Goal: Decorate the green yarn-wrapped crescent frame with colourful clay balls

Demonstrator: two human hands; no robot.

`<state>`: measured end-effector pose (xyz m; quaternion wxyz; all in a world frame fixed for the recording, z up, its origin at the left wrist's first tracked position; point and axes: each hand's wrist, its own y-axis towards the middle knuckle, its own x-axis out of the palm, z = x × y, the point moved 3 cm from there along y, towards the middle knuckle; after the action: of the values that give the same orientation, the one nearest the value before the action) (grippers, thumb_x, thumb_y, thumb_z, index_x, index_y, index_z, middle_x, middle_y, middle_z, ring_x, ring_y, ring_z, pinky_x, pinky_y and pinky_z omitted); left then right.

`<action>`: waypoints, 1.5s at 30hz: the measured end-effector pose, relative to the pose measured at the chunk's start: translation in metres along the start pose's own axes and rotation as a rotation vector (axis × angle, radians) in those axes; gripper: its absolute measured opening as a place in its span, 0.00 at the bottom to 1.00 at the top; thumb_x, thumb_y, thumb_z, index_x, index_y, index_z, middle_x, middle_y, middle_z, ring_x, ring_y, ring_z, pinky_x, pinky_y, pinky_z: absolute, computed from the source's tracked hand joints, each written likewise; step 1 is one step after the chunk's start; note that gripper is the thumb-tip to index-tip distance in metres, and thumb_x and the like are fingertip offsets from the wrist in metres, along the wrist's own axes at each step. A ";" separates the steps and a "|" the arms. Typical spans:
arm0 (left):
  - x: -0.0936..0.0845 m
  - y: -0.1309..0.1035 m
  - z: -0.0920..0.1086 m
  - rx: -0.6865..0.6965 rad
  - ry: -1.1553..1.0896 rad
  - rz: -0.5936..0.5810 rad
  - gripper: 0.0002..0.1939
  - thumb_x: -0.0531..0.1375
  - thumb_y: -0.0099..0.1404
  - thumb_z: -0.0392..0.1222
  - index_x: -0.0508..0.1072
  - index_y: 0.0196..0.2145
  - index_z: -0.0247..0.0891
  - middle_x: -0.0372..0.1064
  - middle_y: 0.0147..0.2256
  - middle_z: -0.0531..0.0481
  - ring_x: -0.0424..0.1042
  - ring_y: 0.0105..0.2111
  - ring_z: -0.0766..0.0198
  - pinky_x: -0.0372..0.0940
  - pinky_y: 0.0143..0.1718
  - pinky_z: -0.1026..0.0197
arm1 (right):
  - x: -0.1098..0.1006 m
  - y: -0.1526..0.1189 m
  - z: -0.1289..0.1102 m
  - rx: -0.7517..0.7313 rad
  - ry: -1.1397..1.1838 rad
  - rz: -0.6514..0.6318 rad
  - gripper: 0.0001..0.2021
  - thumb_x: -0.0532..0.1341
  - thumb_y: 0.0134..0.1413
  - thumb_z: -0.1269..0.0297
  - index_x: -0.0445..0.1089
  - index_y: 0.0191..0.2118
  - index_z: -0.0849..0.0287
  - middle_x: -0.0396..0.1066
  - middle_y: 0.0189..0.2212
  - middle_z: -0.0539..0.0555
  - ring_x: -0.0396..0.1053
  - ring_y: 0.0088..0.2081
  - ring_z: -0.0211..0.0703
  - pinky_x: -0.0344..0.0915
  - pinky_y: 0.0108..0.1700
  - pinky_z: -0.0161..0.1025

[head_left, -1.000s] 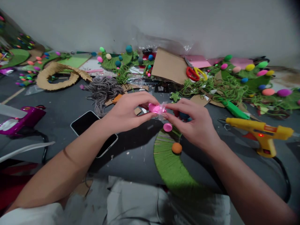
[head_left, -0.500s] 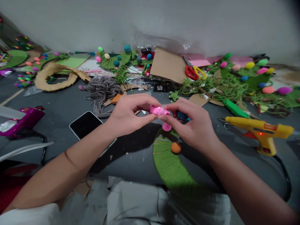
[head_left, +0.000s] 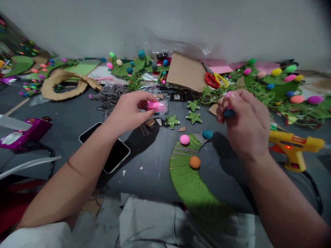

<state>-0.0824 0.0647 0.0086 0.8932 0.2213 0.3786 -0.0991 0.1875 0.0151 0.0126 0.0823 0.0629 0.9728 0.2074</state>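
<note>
My left hand [head_left: 129, 112] pinches a bright pink soft lump [head_left: 154, 105] partly covered by clear plastic wrap. Held up to the right, my right hand [head_left: 245, 125] is closed on a small pink piece [head_left: 228, 94]; something dark blue [head_left: 229, 112] also shows between its fingers. Between and below the hands lies a green yarn-wrapped crescent [head_left: 186, 175], its upper tip wound in grey. A pink ball [head_left: 184, 139], an orange ball [head_left: 194, 162] and a teal ball [head_left: 207, 134] sit on it. Green stars [head_left: 193, 117] lie just beyond.
A yellow glue gun [head_left: 294, 144] with a red light lies at right, a purple glue gun [head_left: 28, 132] at left. A phone [head_left: 117, 156] lies under my left forearm. Grey yarn [head_left: 110, 98], scissors [head_left: 212, 80], cardboard [head_left: 186, 72] and a tan paper-wrapped ring [head_left: 49, 88] line the back.
My hands have moved apart, left hand leftward with the wrapped pink lump, right hand rightward and up with a small pink piece. The green stars and teal ball have come into view.
</note>
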 end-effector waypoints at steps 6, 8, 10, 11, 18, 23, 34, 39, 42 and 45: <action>-0.006 0.006 -0.015 0.010 0.300 -0.074 0.11 0.60 0.61 0.38 0.79 0.40 0.39 0.76 0.41 0.48 0.74 0.37 0.60 0.68 0.40 0.56 | 0.002 0.001 0.012 0.149 -0.023 -0.081 0.27 0.64 0.64 0.42 0.62 0.20 0.54 0.59 0.20 0.49 0.56 0.23 0.38 0.52 0.27 0.42; -0.003 0.006 -0.013 -0.001 0.323 -0.115 0.09 0.59 0.60 0.39 0.78 0.37 0.40 0.77 0.42 0.47 0.75 0.40 0.55 0.69 0.44 0.52 | 0.005 0.000 0.014 0.198 -0.029 -0.116 0.22 0.68 0.62 0.48 0.65 0.23 0.53 0.61 0.20 0.49 0.57 0.23 0.38 0.53 0.26 0.41; 0.000 0.006 -0.011 -0.009 0.299 -0.124 0.09 0.58 0.60 0.38 0.78 0.37 0.40 0.78 0.45 0.46 0.76 0.44 0.52 0.69 0.50 0.49 | 0.008 0.000 0.017 0.296 0.059 -0.156 0.15 0.68 0.61 0.53 0.68 0.28 0.52 0.65 0.23 0.49 0.61 0.24 0.38 0.56 0.25 0.40; 0.001 0.007 -0.011 -0.013 0.277 -0.107 0.10 0.58 0.60 0.38 0.78 0.37 0.40 0.78 0.46 0.46 0.76 0.46 0.50 0.69 0.52 0.48 | 0.010 0.000 0.019 0.349 0.117 -0.173 0.11 0.68 0.61 0.55 0.69 0.31 0.51 0.68 0.25 0.50 0.63 0.25 0.39 0.58 0.25 0.39; 0.018 0.014 -0.024 -0.033 0.248 -0.103 0.22 0.57 0.70 0.50 0.76 0.56 0.38 0.74 0.59 0.41 0.73 0.59 0.47 0.65 0.62 0.45 | 0.015 -0.002 0.021 0.404 0.218 -0.283 0.08 0.67 0.59 0.63 0.77 0.44 0.52 0.76 0.41 0.53 0.73 0.38 0.41 0.68 0.34 0.38; 0.030 0.016 -0.028 -0.106 0.327 -0.214 0.28 0.63 0.65 0.53 0.73 0.60 0.40 0.75 0.57 0.40 0.75 0.56 0.44 0.68 0.59 0.46 | 0.016 -0.004 0.022 0.366 0.195 -0.281 0.08 0.66 0.63 0.59 0.79 0.45 0.52 0.73 0.34 0.51 0.69 0.34 0.39 0.64 0.34 0.37; 0.028 0.011 -0.006 0.176 0.299 -0.071 0.09 0.60 0.68 0.41 0.76 0.45 0.40 0.73 0.55 0.41 0.73 0.56 0.49 0.67 0.58 0.47 | 0.016 -0.002 0.011 0.210 -0.145 -0.273 0.08 0.67 0.64 0.55 0.80 0.38 0.53 0.74 0.30 0.50 0.65 0.30 0.40 0.59 0.34 0.41; 0.021 -0.001 0.022 0.306 0.138 -0.087 0.09 0.60 0.72 0.45 0.75 0.46 0.40 0.79 0.46 0.45 0.77 0.48 0.54 0.68 0.53 0.53 | 0.024 -0.011 -0.003 -0.093 -0.279 -0.353 0.05 0.66 0.65 0.63 0.80 0.43 0.51 0.78 0.34 0.50 0.70 0.34 0.42 0.63 0.37 0.41; 0.020 -0.007 0.032 0.317 -0.019 -0.126 0.09 0.63 0.71 0.45 0.76 0.45 0.38 0.78 0.43 0.46 0.76 0.43 0.59 0.69 0.47 0.58 | 0.028 -0.015 -0.003 -0.233 -0.335 -0.350 0.08 0.63 0.66 0.67 0.80 0.46 0.53 0.75 0.34 0.51 0.69 0.35 0.41 0.63 0.36 0.40; 0.023 -0.009 0.032 0.227 -0.226 -0.165 0.11 0.66 0.68 0.42 0.76 0.46 0.37 0.78 0.42 0.47 0.76 0.38 0.63 0.69 0.38 0.62 | 0.028 -0.015 0.001 -0.279 -0.379 -0.303 0.07 0.65 0.65 0.66 0.80 0.45 0.54 0.72 0.32 0.51 0.68 0.32 0.39 0.64 0.35 0.39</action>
<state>-0.0491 0.0414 0.0085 0.8882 0.2767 0.2790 -0.2382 0.1592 0.0060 0.0015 0.3009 -0.0576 0.9003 0.3090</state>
